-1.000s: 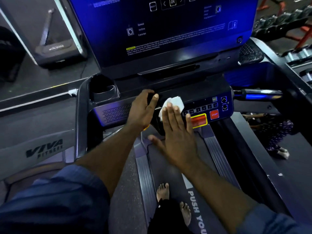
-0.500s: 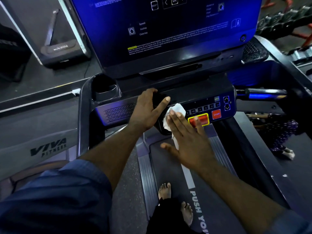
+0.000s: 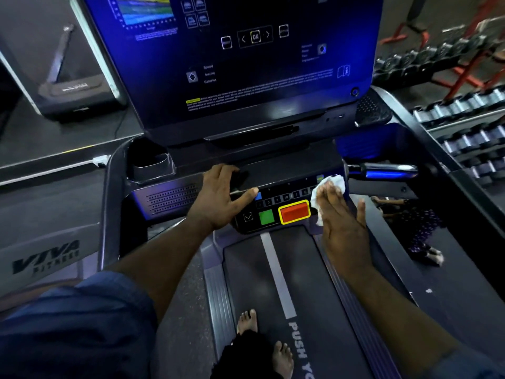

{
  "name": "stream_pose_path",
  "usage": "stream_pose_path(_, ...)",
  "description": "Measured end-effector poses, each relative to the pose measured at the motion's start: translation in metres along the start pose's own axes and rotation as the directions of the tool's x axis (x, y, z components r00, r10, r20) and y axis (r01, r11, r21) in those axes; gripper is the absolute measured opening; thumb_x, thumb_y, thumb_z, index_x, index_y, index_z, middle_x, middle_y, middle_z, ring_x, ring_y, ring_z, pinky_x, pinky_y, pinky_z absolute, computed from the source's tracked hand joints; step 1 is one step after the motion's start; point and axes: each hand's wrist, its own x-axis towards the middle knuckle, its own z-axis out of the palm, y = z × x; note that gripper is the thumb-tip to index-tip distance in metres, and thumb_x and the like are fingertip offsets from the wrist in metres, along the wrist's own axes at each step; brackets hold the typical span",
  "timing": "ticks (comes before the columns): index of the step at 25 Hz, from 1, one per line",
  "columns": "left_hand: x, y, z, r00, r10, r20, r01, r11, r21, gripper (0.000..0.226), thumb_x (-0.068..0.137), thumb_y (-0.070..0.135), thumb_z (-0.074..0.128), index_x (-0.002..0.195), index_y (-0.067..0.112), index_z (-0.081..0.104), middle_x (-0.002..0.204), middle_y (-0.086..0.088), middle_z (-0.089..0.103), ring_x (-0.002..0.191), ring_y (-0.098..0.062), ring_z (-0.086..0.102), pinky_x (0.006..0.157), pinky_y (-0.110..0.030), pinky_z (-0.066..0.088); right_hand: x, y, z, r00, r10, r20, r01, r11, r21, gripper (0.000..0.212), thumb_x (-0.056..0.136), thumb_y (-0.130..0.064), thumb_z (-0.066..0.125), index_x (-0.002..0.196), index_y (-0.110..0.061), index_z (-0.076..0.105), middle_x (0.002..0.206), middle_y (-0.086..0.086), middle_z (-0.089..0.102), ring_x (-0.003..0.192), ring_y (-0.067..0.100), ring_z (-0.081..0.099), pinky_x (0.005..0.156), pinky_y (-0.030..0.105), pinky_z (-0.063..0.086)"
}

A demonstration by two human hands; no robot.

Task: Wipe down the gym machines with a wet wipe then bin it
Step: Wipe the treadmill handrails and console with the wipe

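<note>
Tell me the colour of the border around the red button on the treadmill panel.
Yellow border, clearest in the head view.

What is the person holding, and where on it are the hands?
The right hand presses a white wipe flat under its fingers against the treadmill's button panel; it is not pinched. The left hand rests open on the panel's edge, holding nothing.

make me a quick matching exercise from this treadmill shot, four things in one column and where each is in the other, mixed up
Things:
1. wet wipe
2. left hand
3. green button
4. cup holder

Places:
A. left of the red button
B. far left corner of the console
C. under the right hand, at the panel's right end
D. resting flat on the console, left of the keys

Pairs: 1-C, 2-D, 3-A, 4-B
</note>
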Motion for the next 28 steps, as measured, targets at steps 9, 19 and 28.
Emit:
stream_pose_path(9,0.016,0.008,-0.024,0.987,-0.073,0.143,0.084,0.994,-0.071,0.066,0.092,0.065,0.064,0.139,0.021,0.049,0.134,-0.001,0.047,0.126,-0.021,0.043,0.107,-0.036,0.038,0.044,-0.019,-0.004,0.949,-0.218,-0.228,0.254,0.957,0.141,0.056,0.082,0.017,0.070,0.134,-0.005,0.066,0.140,0.014,0.065,0.134,0.031,0.059,0.123,0.043,0.027)
stream_pose_path(19,0.069,0.019,-0.168,0.943,0.083,-0.323,-0.137,0.980,-0.147,0.034,0.089,0.058,0.064,0.099,0.025,0.065,0.083,0.010,0.069,0.075,-0.010,0.066,0.073,-0.037,0.058,0.193,-0.183,-0.092,0.857,0.388,0.339,-0.417,0.138,0.898,0.005,0.099,-0.015,0.070,0.103,-0.012,0.071,0.107,0.011,0.078,0.093,0.019,0.073,0.084,0.040,0.061)
stream_pose_path(28,0.136,0.014,-0.306,0.663,-0.008,-0.748,-0.177,0.970,-0.167,0.022,0.086,0.045,0.069,0.092,0.025,0.060,0.094,0.003,0.058,0.086,-0.016,0.058,0.078,-0.030,0.049,0.374,-0.292,-0.196,0.900,0.375,-0.221,0.039,0.434,0.900,0.014,0.103,-0.023,0.062,0.115,-0.016,0.062,0.104,-0.001,0.069,0.089,0.014,0.064,0.070,0.010,0.045)
